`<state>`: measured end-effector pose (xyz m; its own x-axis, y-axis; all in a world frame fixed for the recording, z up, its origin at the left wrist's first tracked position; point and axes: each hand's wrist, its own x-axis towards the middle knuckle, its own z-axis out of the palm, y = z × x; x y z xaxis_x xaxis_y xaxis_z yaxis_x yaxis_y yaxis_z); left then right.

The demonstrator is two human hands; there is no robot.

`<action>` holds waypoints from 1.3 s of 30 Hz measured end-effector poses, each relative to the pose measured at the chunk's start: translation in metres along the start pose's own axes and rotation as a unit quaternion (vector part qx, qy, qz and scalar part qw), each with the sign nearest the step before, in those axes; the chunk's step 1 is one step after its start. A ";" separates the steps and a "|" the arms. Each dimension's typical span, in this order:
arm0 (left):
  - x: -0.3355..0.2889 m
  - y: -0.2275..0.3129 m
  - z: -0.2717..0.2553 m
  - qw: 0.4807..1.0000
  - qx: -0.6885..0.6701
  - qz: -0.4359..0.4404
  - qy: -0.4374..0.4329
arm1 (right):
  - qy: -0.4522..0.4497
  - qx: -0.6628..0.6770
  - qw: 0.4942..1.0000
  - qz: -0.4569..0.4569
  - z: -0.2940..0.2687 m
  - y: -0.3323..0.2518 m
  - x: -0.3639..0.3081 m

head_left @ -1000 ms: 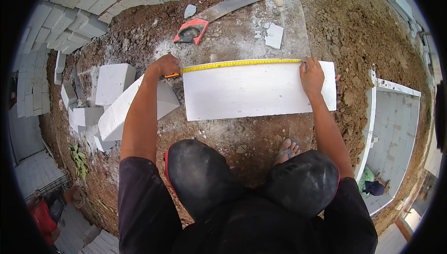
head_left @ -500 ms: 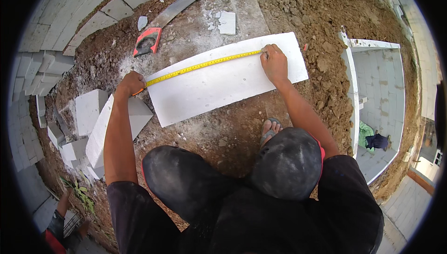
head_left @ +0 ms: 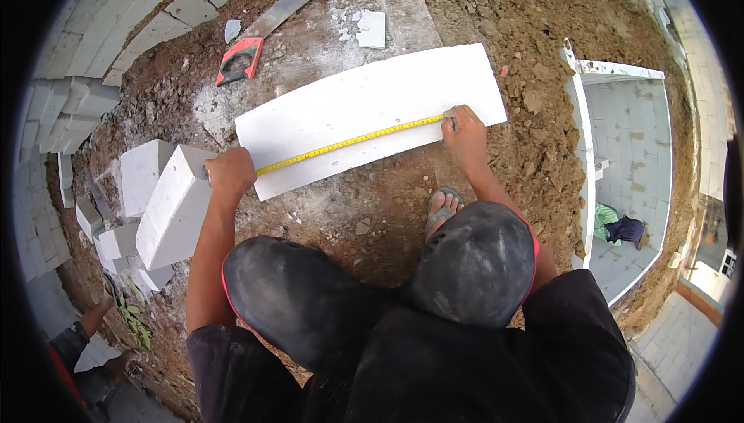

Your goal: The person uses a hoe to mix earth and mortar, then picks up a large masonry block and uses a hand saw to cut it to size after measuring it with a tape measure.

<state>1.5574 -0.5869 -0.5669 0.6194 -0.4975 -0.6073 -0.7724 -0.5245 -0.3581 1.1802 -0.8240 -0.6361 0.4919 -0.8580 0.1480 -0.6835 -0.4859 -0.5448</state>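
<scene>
A long white block (head_left: pixel 341 109) lies flat on the ground in front of me. Along its near part stretches the yellow blade of a tape measure (head_left: pixel 349 141). My left hand (head_left: pixel 231 173) is closed around the tape measure at the block's left end, and a small dark bit of it shows beside the fist. At the other end, my right hand (head_left: pixel 466 130) pinches the blade, its knuckles over the block's near edge toward the right. Whether the right fingers also hold something small is hidden.
A handsaw with a red and black handle (head_left: pixel 239 61) lies beyond the block. Cut white blocks (head_left: pixel 177 206) are piled at my left, near a stacked block wall (head_left: pixel 101 16). Right of me is a block-lined pit (head_left: pixel 634 128) with cloth inside. Another person's arm (head_left: pixel 77 338) shows lower left.
Both hands have brought the tape nearer to me, from the block's far edge to its near part. The left hand has also shifted slightly right. The view has moved a little.
</scene>
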 end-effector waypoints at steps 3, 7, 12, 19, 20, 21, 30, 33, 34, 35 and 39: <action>-0.045 -0.002 0.016 0.999 0.004 0.011 -0.046 | -0.043 0.009 0.999 0.006 -0.016 0.004 -0.036; -0.067 -0.013 0.026 0.946 -0.245 0.124 -0.174 | -0.113 0.088 0.989 0.022 -0.037 -0.022 -0.038; -0.031 0.020 -0.008 0.894 -0.392 0.212 -0.056 | -0.266 0.182 0.935 -0.147 -0.018 -0.113 0.039; 0.045 -0.018 -0.067 0.934 -0.338 0.042 0.110 | -0.336 0.220 0.896 -0.188 0.028 -0.181 0.130; 0.053 -0.028 -0.072 0.946 -0.291 0.017 0.141 | -0.332 0.245 0.892 -0.183 0.039 -0.172 0.140; 0.068 -0.033 -0.060 0.944 -0.296 0.006 0.143 | -0.337 0.245 0.888 -0.193 0.045 -0.163 0.145; 0.068 0.052 0.037 0.846 -0.341 0.028 0.409 | -0.362 0.217 0.903 0.082 0.118 -0.148 0.180; 0.055 0.053 0.020 0.885 -0.320 0.036 0.335 | -0.388 0.187 0.897 0.099 0.179 -0.175 0.200; 0.054 0.051 0.021 0.886 -0.328 0.047 0.325 | -0.405 0.207 0.881 0.134 0.197 -0.191 0.201; 0.053 0.049 0.024 0.890 -0.326 0.037 0.316 | -0.419 0.233 0.862 0.163 0.217 -0.216 0.204; 0.057 0.047 0.021 0.882 -0.324 0.050 0.340 | -0.392 0.311 0.805 0.319 0.292 -0.280 0.213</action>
<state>1.5532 -0.6257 -0.6336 0.6639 -0.7472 0.0305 -0.7220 -0.6298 0.2865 1.6338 -0.8217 -0.6929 0.5038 -0.4127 -0.7588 -0.6495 0.3981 -0.6478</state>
